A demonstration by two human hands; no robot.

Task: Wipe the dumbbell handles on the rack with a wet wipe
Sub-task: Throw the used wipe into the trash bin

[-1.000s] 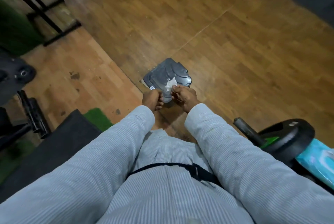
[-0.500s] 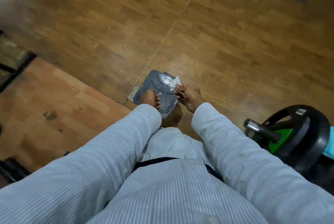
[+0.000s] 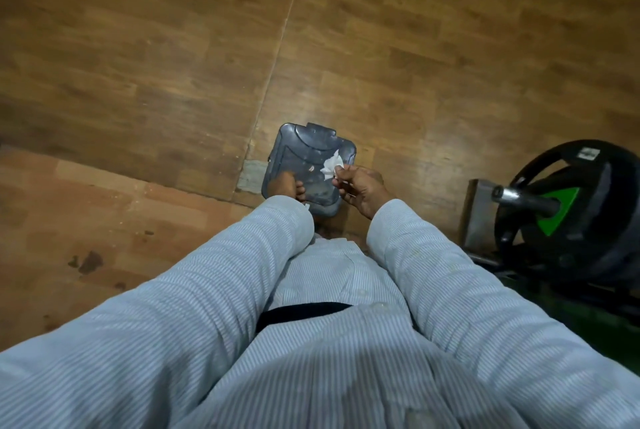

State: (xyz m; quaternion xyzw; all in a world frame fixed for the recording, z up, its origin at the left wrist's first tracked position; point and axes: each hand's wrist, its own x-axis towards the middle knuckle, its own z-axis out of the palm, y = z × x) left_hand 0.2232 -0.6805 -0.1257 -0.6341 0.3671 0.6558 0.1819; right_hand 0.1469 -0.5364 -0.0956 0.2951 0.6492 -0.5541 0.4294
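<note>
The right hand now pinches the white wet wipe, drawn clear of the grey plastic wipe box; the left hand grips the box. Dumbbells not visible; wiping can begin.

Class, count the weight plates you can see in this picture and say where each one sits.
1. A black weight plate with a green hub stands on edge at the right, on a steel bar. More plates may be hidden behind it or beyond the frame.

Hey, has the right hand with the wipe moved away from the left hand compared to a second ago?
Yes. The right hand, pinching the wet wipe, has drawn rightward to the grey box's right edge, leaving a gap to the left hand on the box.
</note>
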